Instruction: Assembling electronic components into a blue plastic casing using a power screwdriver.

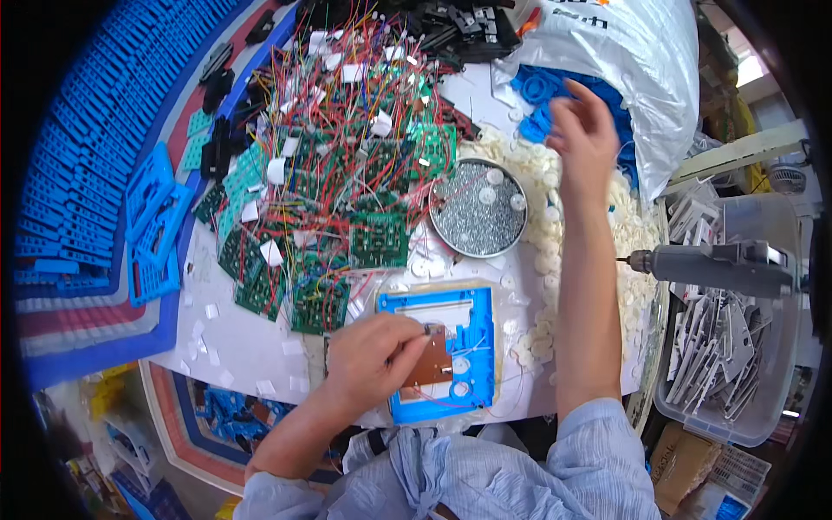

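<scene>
In front of me lies a blue plastic housing (483, 329), with a brown circuit board (439, 360), a white round part and thin wires inside. My left hand (373, 355) reaches over its left side. Thumb and forefinger are pinched at the upper edge of the brown board, on something small that I cannot make out. My right hand (589, 134) is raised at the far right with fingers bent but apart, and nothing shows in it. Beyond it are blue plastic rings (539, 87) at the mouth of a white sack (646, 78).
Wired green circuit boards (379, 240) heap at left centre, beside a round tin of screws (468, 221). Cream plastic discs (548, 260) spread under my right forearm. A power screwdriver (719, 263) points in from the right, above a clear bin (784, 347). Blue housings (78, 165) are stacked left.
</scene>
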